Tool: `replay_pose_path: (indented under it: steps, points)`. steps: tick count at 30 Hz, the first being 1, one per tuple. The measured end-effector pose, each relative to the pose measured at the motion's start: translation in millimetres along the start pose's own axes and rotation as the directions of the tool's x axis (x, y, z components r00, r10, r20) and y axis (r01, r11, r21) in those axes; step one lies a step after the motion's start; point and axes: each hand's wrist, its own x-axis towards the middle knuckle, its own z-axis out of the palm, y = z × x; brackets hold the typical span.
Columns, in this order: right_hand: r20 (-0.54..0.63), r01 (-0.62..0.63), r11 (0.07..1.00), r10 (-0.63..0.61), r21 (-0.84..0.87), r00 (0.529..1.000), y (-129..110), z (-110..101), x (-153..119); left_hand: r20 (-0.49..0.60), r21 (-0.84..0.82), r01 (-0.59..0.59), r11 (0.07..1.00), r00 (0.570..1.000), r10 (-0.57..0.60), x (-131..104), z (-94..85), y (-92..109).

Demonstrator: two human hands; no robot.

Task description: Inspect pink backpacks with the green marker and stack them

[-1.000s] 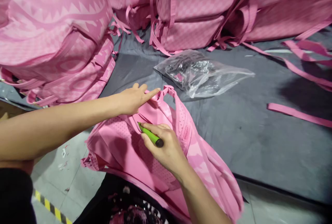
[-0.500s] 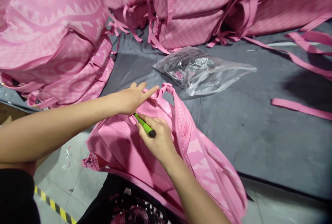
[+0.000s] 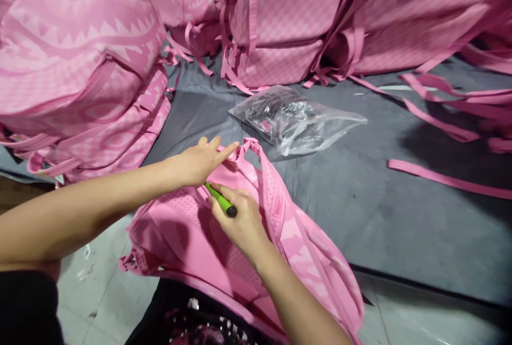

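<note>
A pink backpack lies across my lap and the table edge, its padded, perforated back panel and straps facing up. My left hand rests on its upper part near the top loop, fingers spread and stretched out; the thumb is hidden. My right hand is closed around a slim green-handled tool with a black end. The tool slants up and left over the back panel, and its tip goes out of sight close under my left palm. Its exact kind cannot be made out.
Beyond my hands, a clear plastic bag with small dark and pink contents lies on the grey table. Several pink backpacks stand along the back, and more pile up at the left. A loose pink strap stretches along the right.
The view has shifted slightly, so the table items sit a little lower and further left. Both hands keep nearly the same places on the backpack, with the green tool still in the right.
</note>
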Motion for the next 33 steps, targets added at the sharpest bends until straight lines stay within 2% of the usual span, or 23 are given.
replay_pose_path:
  steps: [3, 5, 7, 8, 9, 11, 12, 13, 14, 15, 18, 21, 24, 28, 33]
  points:
    - [-0.020, -0.049, 0.999, 0.050, 0.002, 0.999, -3, 6, 4, -0.056, -0.005, -0.004, 1.000, 0.998, 0.003, -1, 4.4, -2]
    - [0.036, -0.101, 0.985, 0.097, 0.139, 0.995, -8, 2, 6, -0.048, -0.013, -0.004, 1.000, 0.999, 0.003, -2, 5.6, -3]
    - [0.109, -0.124, 0.948, 0.096, 0.294, 0.989, -12, -14, 8, -0.050, -0.027, -0.004, 1.000, 0.999, 0.003, -3, 5.7, -3]
    - [0.101, -0.100, 0.938, 0.070, 0.332, 0.992, -13, -28, 8, -0.054, -0.039, -0.007, 0.999, 0.999, 0.005, -3, 5.6, -3]
    - [0.034, -0.052, 0.944, 0.043, 0.327, 0.998, -11, -44, 8, -0.059, -0.050, -0.006, 0.999, 0.998, 0.004, -4, 5.3, -3]
    - [-0.203, 0.025, 0.989, 0.006, 0.148, 0.979, 4, -81, 12, -0.058, -0.065, 0.009, 0.998, 0.998, -0.013, -4, 4.6, -2]
    - [-0.337, -0.015, 1.000, 0.007, -0.022, 0.942, 17, -99, 18, -0.052, -0.066, 0.017, 0.998, 0.998, -0.021, -3, 4.2, -1]
    - [-0.406, -0.121, 0.964, 0.016, -0.235, 0.914, 33, -114, 26, -0.045, -0.064, 0.024, 0.998, 0.999, -0.027, -3, 3.6, 0]
    - [-0.346, -0.224, 0.851, 0.054, -0.475, 0.937, 52, -126, 37, -0.040, -0.058, 0.034, 0.998, 0.999, -0.036, -2, 3.2, 1]
    - [-0.225, -0.246, 0.684, 0.122, -0.687, 0.967, 72, -134, 49, -0.035, -0.051, 0.044, 0.998, 0.998, -0.046, -2, 2.9, 1]
    - [-0.077, -0.171, 0.547, 0.190, -0.819, 0.979, 127, -140, 93, -0.039, -0.039, 0.062, 0.997, 0.997, -0.063, 0, 4.8, 3]
    - [-0.006, -0.105, 0.493, 0.198, -0.864, 0.980, 161, -131, 129, -0.071, -0.029, 0.058, 0.998, 0.996, -0.060, 3, 10.6, 3]
    - [0.039, -0.067, 0.439, 0.229, -0.896, 0.973, 178, -125, 145, -0.080, -0.006, 0.068, 0.998, 0.994, -0.068, 5, 15.0, 3]
    - [0.103, -0.009, 0.430, 0.237, -0.903, 0.966, 186, -129, 142, -0.052, 0.008, 0.088, 0.996, 0.995, -0.088, 7, 12.7, 5]
    - [0.157, 0.034, 0.518, 0.196, -0.855, 0.968, 183, -131, 133, -0.060, -0.004, 0.095, 0.996, 0.994, -0.095, 7, 10.1, 5]
